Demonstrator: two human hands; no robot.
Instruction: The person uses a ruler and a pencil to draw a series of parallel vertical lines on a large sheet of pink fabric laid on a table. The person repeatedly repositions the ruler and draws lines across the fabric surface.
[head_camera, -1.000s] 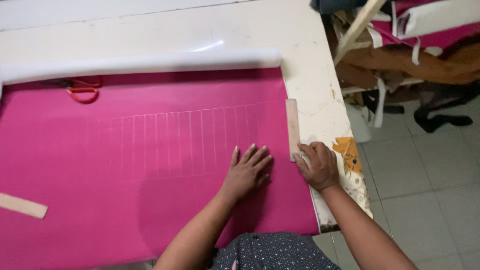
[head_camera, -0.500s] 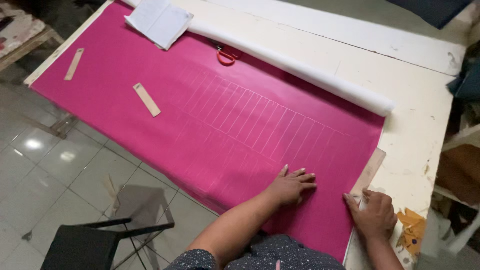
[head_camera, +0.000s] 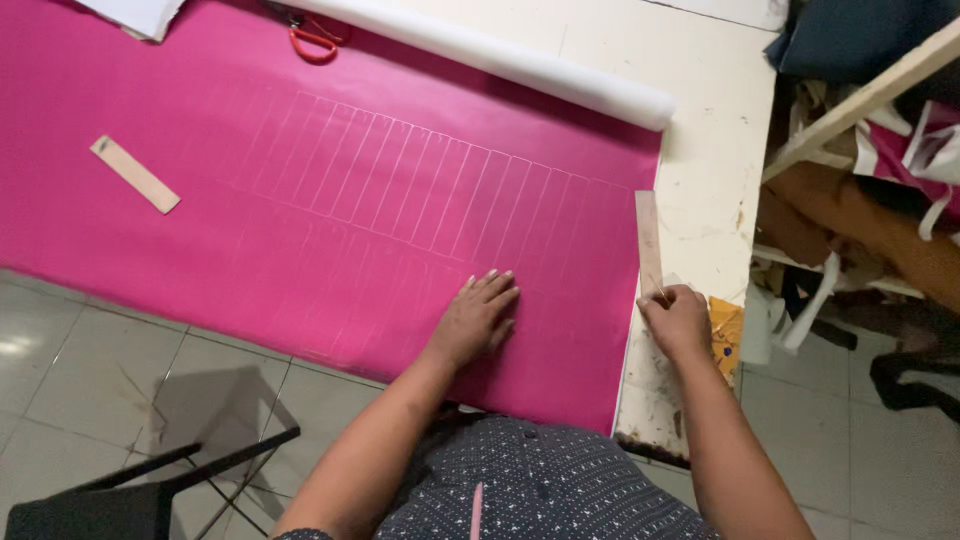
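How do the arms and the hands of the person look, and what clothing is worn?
Both forearms are bare: no sleeve shows below the elbows. The left hand and the right hand wear no gloves, and no rings, watch or bracelets show. The nails on the left fingers look pale. The garment on the body is dark grey-blue with small light dots.

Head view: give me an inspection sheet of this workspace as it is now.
Surface: white table, scuffed.
Job's things: pink sheet with ruled lines; wooden strip at its right edge.
Clutter: second strip, white roll, red-handled scissors, paper.
Grippers: left hand flat on sheet; right hand grips the strip's near end.
Cables: nothing seen.
Surroundings: tiled floor, black chair, scrap pile.
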